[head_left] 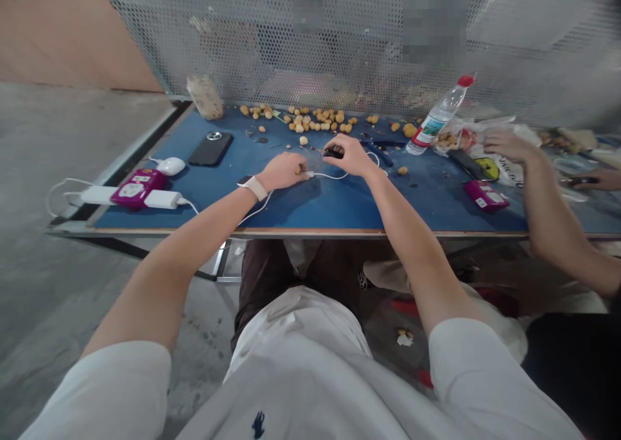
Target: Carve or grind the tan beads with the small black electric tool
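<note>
My left hand (283, 171), with a pale watch band at its wrist, is closed just above the blue tabletop. A small yellowish-brown round fruit (297, 169), like a longan, shows between its fingers. By those fingertips lies the plug end of a white cable (330, 176), which runs on below my right hand. My right hand (348, 154) is closed on a small black object (333, 153), whose kind I cannot make out; its fingers hide part of it. Beyond both hands, a lone pale fruit (303, 140) rests on the table.
Several tan fruits (320, 120) line the mesh panel (252, 45). A black phone (211, 149) and a purple power adapter (140, 189) lie left. Blue-handled pliers (379, 153), a tilted water bottle (439, 118) and a purple box (486, 196) are right, near a co-worker's arm (548, 194).
</note>
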`<state>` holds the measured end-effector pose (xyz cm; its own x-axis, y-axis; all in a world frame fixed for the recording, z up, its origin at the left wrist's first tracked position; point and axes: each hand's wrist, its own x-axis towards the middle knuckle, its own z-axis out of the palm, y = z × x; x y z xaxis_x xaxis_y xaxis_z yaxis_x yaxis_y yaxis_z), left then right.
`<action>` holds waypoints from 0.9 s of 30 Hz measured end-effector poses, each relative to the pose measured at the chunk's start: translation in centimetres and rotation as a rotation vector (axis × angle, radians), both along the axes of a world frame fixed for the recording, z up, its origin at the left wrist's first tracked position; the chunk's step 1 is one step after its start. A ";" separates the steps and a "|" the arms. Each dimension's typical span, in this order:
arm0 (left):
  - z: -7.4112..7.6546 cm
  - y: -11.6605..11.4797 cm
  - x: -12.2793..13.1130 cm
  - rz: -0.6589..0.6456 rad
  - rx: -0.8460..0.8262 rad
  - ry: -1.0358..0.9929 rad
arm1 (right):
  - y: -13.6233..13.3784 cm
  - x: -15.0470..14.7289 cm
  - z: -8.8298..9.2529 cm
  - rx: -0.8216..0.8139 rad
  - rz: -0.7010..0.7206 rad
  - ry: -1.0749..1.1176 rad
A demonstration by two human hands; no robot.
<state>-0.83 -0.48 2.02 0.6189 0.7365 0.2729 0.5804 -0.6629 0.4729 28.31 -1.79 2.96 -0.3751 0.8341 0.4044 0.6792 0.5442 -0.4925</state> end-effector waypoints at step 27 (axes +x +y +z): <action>-0.1 0.9 -0.6 -0.109 -0.431 -0.433 | -0.4 -4.0 -1.6 -0.075 0.031 -0.177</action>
<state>-1.44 0.43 1.93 0.5963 0.7755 0.2076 0.2163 -0.4042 0.8887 24.28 -2.20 1.41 -0.4606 0.8465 0.2669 0.7424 0.5322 -0.4069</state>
